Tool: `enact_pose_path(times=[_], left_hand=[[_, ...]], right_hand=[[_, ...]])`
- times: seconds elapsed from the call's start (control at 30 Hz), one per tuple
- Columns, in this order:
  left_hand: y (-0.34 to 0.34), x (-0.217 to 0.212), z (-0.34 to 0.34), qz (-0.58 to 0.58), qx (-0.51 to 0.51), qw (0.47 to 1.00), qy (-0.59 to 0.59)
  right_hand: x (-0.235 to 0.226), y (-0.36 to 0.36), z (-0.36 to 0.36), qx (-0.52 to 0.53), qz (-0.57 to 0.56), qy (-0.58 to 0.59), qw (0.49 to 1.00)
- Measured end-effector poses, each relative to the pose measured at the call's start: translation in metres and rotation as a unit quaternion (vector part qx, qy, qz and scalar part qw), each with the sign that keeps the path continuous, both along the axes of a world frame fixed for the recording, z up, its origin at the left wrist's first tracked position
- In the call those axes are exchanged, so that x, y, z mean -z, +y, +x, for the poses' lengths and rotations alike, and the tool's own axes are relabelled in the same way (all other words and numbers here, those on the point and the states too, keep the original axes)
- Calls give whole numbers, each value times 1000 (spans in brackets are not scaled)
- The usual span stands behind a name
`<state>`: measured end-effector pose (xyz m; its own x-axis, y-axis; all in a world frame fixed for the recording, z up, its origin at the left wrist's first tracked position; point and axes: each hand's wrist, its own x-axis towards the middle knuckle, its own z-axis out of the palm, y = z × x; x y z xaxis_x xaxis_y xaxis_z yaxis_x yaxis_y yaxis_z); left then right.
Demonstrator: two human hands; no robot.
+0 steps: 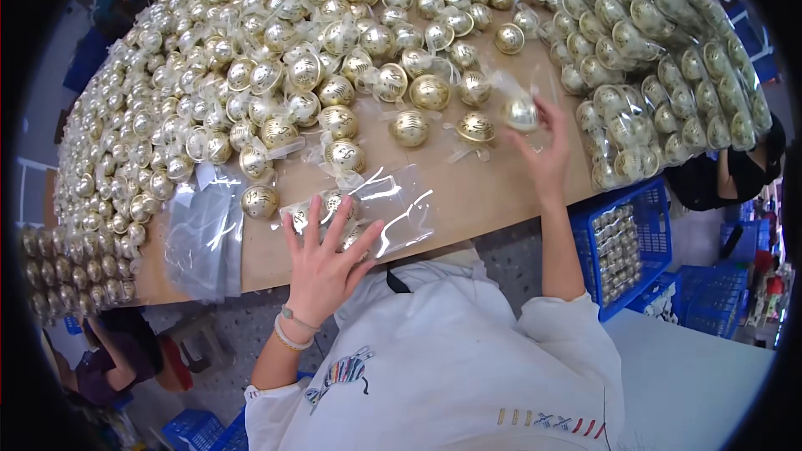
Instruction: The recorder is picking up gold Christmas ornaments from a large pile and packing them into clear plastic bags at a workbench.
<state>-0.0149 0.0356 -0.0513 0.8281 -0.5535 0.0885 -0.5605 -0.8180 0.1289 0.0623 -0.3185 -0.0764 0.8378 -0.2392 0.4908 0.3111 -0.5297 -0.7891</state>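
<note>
Left hand [322, 263] flat on clear bag [380, 209] (table edge), right hand [543, 154] pinching gold bell [521, 113].

Count, head view. Gold bells [430, 92], most in small clear wrappers: far too many to count singly, several hundred across the upper half of the frame; loose stragglers near the front edge number about ten. Large clear packs of bells [635, 129], upper right: at least three, edges overlapping, exact number unclear. Flat clear bags: one stack [200, 238] at lower left, one bag [401, 200] at centre. Blue crates [622, 246], lower right: two visible. Table [493, 192]: one. Hands: two, left hand [322, 259] and right hand [543, 150].
</note>
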Motion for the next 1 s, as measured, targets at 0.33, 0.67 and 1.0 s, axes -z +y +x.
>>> enact_pose_path(times=[0.33,0.67,1.0], left_hand=[[10,-5,4,7,26,999,20],[4,0,1,2,13,1000,18],[10,0,3,-14,29,999,10]], right_hand=[[12,52,-57,-151,-78,105,980],[6,104,-30,-192,-213,49,957],[18,110,-15,-365,49,205,907]])
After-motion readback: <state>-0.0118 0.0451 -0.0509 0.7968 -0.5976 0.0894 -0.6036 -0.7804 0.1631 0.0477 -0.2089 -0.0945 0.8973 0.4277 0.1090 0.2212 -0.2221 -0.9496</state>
